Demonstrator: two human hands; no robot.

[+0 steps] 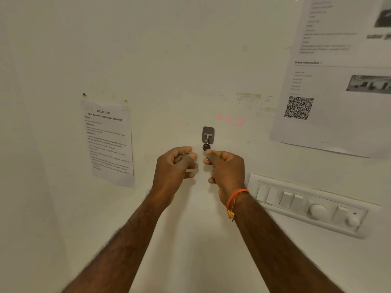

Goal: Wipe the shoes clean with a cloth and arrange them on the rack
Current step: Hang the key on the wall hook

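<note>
Shoes, cloth, rack: out of frame | small black round tag (206, 147) on grey wall hook (208, 135): frame centre, just above both hands | right hand (225, 169): nearer, fingertips curled, grip unclear | left hand (175, 164): loosely curled, empty

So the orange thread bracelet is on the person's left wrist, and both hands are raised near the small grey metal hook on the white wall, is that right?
Not quite. The orange thread bracelet is on the right wrist, not the left; the head view shows it. The rest stands: the left hand and right hand are raised near the small grey metal hook on the white wall.
</note>
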